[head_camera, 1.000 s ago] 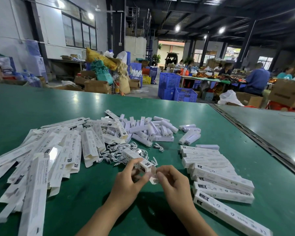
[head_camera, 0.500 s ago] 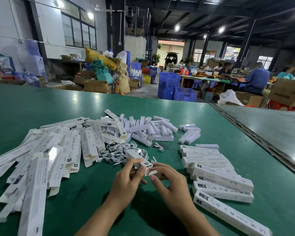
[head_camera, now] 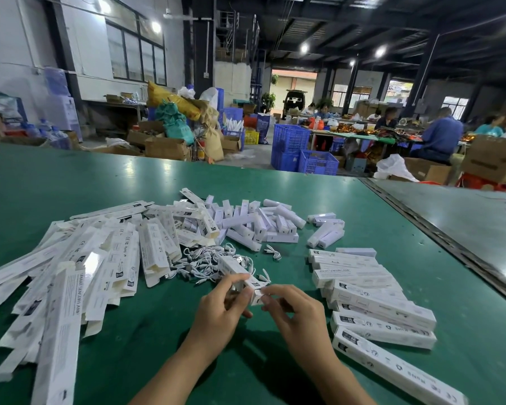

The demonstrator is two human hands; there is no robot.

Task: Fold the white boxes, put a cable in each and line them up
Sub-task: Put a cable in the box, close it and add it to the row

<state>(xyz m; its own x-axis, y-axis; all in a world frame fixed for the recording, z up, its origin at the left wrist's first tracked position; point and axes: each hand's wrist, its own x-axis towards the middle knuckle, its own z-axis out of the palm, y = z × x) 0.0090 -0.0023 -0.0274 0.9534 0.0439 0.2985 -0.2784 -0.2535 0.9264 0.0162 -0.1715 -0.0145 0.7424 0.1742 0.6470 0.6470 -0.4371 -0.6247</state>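
Bare green table lies open between the pile of flat boxes at left and the row of folded boxes at right. The left hand and right hand, gripping a white box, fill its middle. Ahead, a cable tangle and a heap of small white blocks block passage.

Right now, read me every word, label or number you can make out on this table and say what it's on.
"RoHS", "CE": near right box, upside down.
"CE", "RoHS": flat box in the left pile.
"SMART SENSOR LAMP", probably, blurred: front-left box.
Too small to read: held box, all other print.
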